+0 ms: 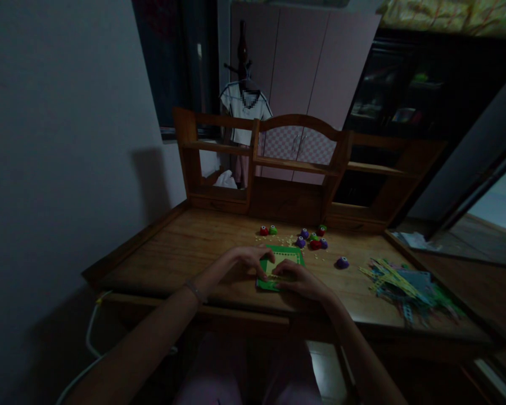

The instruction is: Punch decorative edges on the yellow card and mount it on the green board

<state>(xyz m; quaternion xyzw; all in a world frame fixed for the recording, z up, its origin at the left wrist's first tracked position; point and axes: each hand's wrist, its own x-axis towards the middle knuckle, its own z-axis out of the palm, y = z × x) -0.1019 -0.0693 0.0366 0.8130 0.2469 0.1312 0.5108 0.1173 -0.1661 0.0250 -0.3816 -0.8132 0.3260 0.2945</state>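
Note:
A green card (289, 250) with a pale yellow middle and a row of small dark marks lies flat near the desk's front edge. My left hand (254, 259) rests over its left side, thumb and forefinger spread apart on the card. On the lower right part lies my right hand (299, 278), its fingers bent, with forefinger and thumb apart on the surface. I make out nothing held in either hand, though the light is dim. Small pale yellow pieces (289, 241) are scattered just behind the card.
Behind the card stand red, green and purple punches (315, 244), several in a loose group, with one purple punch (342, 262) apart at right. A heap of cut paper strips (398, 281) covers the desk's right side. A wooden shelf (295, 166) rises at the back.

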